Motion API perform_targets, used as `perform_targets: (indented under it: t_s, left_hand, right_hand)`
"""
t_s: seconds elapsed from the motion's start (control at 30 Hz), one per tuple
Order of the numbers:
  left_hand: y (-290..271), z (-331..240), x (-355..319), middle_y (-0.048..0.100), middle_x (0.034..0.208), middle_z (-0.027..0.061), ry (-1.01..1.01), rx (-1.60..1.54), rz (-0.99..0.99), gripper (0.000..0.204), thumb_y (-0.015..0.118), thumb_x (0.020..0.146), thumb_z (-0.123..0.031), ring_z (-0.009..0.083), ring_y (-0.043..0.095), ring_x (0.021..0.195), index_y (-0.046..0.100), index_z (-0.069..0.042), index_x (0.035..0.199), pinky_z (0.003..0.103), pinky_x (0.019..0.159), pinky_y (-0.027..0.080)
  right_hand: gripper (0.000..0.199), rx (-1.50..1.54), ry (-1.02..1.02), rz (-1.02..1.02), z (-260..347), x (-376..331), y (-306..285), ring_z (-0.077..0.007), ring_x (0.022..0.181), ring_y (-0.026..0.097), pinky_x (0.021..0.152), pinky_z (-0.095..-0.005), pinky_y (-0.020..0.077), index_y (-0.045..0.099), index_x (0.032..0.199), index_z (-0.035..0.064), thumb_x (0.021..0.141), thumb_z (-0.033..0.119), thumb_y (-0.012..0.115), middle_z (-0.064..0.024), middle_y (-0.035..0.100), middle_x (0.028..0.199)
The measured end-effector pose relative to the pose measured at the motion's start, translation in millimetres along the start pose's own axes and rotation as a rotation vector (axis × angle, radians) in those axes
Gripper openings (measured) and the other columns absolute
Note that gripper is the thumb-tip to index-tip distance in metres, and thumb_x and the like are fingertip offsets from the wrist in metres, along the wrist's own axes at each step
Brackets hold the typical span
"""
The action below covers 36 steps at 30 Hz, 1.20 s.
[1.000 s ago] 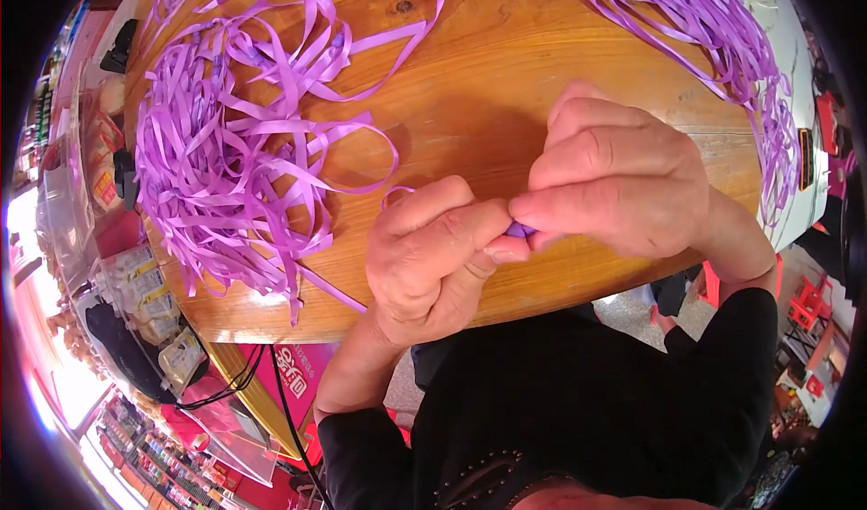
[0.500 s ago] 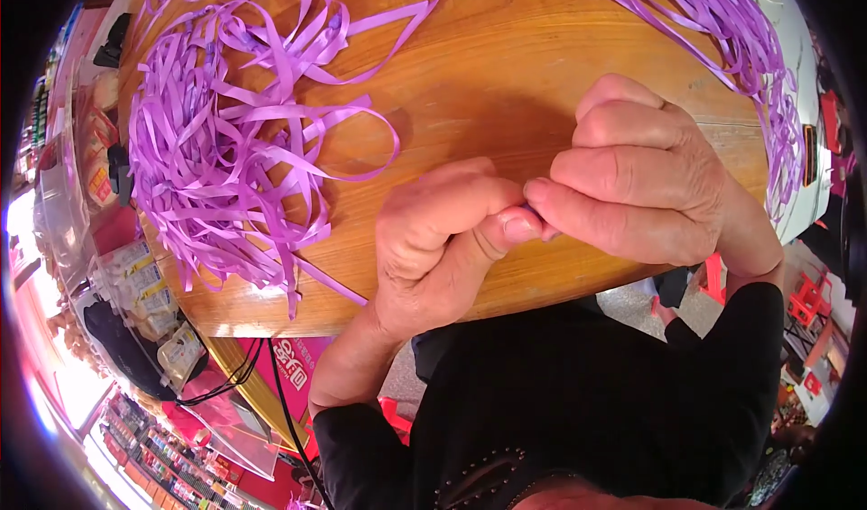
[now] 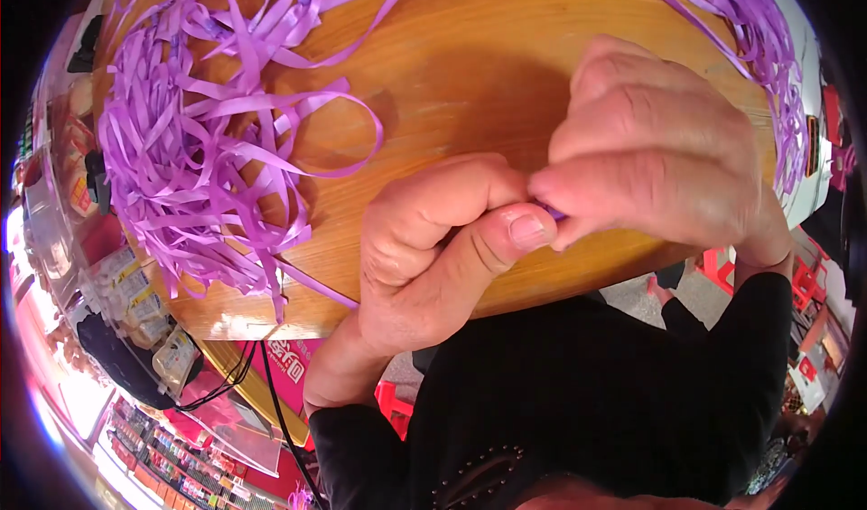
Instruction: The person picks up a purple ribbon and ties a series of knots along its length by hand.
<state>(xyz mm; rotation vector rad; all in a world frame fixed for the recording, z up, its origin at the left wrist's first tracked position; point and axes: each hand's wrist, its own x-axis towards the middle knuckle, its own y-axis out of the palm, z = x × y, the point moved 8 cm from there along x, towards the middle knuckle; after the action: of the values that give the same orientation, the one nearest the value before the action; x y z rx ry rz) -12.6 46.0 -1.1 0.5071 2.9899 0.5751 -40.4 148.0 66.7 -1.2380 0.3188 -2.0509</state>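
Purple ribbon piece (image 3: 553, 212) is pinched between the clenched fingers of the left hand (image 3: 433, 248) and right hand (image 3: 650, 162) above the desk's (image 3: 470, 67) near edge.

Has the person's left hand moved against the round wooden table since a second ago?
Cannot tell: the left hand sits about where it did at the round wooden table's near edge, thumb pressed to the right hand; the camera itself shifted.

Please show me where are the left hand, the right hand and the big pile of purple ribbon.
left hand (image 3: 433, 257), head view, on the knuckles.
right hand (image 3: 650, 149), head view, on its back.
purple ribbon pile (image 3: 190, 149), head view, on the tangle's middle.
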Motion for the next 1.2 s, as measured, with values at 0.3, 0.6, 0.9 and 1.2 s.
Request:
perform_targets:
  t_s: [0.3,0.6,0.9,1.2]
  left_hand:
    - [-11,0,-9,0.058,0.089,0.0032,0.022,-0.101,-0.096,0.014,0.057,0.09,-0.006,0.005,0.05,0.078,0.057,0.002,0.1,0.018,0.07,0.04]
    - [-18,-7,-9,0.055,0.082,0.0046,0.084,0.073,-0.243,0.013,0.058,0.089,-0.007,0.01,0.048,0.074,0.059,0.002,0.099,0.022,0.065,0.039]
    - [-10,-30,-6,0.054,0.077,0.0056,0.341,0.524,-0.187,0.015,0.064,0.082,0.0,0.0133,0.046,0.065,0.061,0.002,0.097,0.025,0.057,0.037]
    - [-16,-24,-2,0.054,0.081,0.0041,0.232,0.355,-0.154,0.014,0.06,0.087,-0.006,0.0115,0.047,0.069,0.059,0.001,0.099,0.023,0.062,0.039]
  right_hand:
    - [0.053,0.11,0.313,0.05,-20,3,-2,-0.0234,0.073,0.061,0.059,-0.0299,0.0478,0.062,0.105,-0.0057,0.063,0.021,0.079,-0.0146,0.063,0.088]
    - [0.044,-0.054,0.211,0.02,-14,6,-11,-0.0229,0.07,0.058,0.06,-0.0319,0.0446,0.063,0.104,-0.0047,0.066,0.014,0.076,-0.0121,0.062,0.087]
    - [0.031,-0.123,0.228,-0.024,-10,3,-11,-0.0198,0.067,0.055,0.057,-0.0305,0.0415,0.067,0.096,-0.0009,0.068,0.011,0.075,-0.0096,0.061,0.083]
    - [0.025,-0.185,0.118,-0.033,2,8,-13,-0.0198,0.061,0.052,0.053,-0.0306,0.0382,0.066,0.088,-0.0015,0.067,0.007,0.076,-0.0096,0.058,0.078]
